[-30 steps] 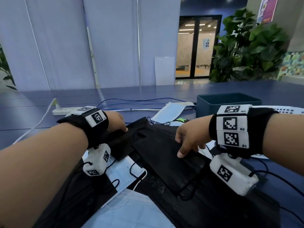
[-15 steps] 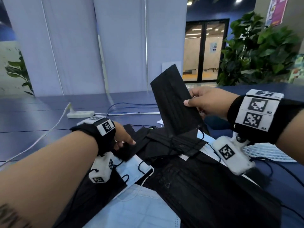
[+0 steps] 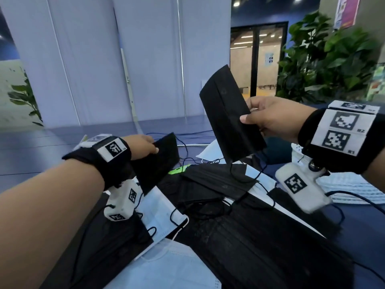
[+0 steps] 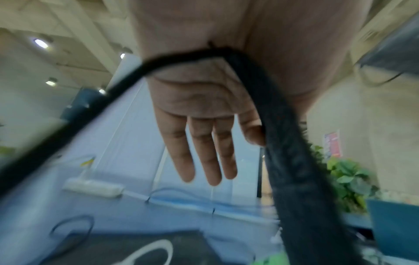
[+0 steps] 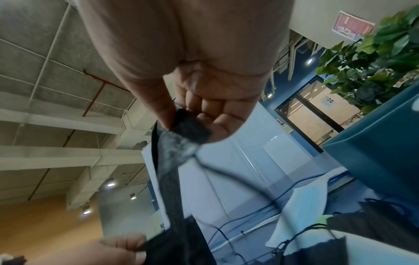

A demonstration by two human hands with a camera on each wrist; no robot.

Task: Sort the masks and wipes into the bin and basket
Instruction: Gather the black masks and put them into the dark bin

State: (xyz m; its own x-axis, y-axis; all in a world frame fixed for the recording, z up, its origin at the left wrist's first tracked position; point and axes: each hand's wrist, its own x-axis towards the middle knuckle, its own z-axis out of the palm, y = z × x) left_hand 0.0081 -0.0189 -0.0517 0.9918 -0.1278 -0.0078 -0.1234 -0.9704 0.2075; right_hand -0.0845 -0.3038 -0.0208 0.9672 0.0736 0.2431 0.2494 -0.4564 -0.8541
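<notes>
Both hands are lifted off the table, each holding one black mask. Right hand (image 3: 270, 117) pinches its raised black mask (image 3: 231, 115) by one long edge between thumb and fingers, ear loop dangling toward the heap. Left hand (image 3: 143, 146) holds a second black mask (image 3: 158, 161) lower, thumb against index finger, remaining fingers extended. Step in hand, by judgement: pick-up complete, transfer pending. Next move calls for carrying each mask clear of the tangled loops to the teal bin (image 3: 277, 151), partly hidden behind the right hand. Mask pile (image 3: 218, 188) lies directly beneath both hands.
</notes>
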